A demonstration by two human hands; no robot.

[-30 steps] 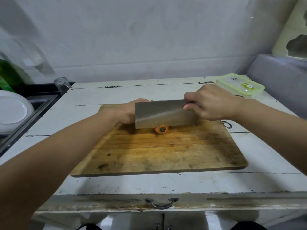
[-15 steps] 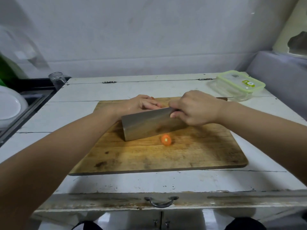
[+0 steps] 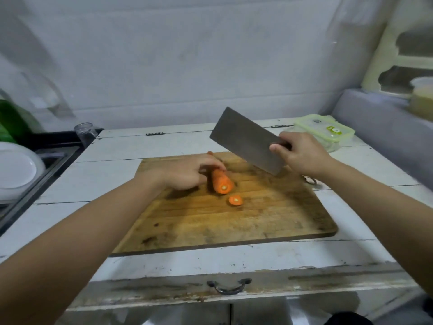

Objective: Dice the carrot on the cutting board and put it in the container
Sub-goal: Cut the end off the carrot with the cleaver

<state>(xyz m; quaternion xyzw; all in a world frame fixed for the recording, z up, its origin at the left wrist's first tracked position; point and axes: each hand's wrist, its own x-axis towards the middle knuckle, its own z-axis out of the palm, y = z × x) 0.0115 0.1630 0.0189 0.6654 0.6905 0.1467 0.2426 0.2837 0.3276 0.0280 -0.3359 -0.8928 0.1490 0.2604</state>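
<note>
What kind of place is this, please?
Most likely a home kitchen: a cleaver is held over a carrot on a wooden board, and plates sit at the sink beside the counter.

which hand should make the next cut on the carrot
Right. The right hand already grips the cleaver, raised above the board, while the left hand steadies the carrot.

A single head-worn, wide-angle view looked forward and down from close above the worn white wooden surface (image 3: 234, 259), facing a pale wall across the upper frame. The brown rectangular wooden cutting board (image 3: 234, 221) filled the centre; both forearms entered from the lower corners.
</note>
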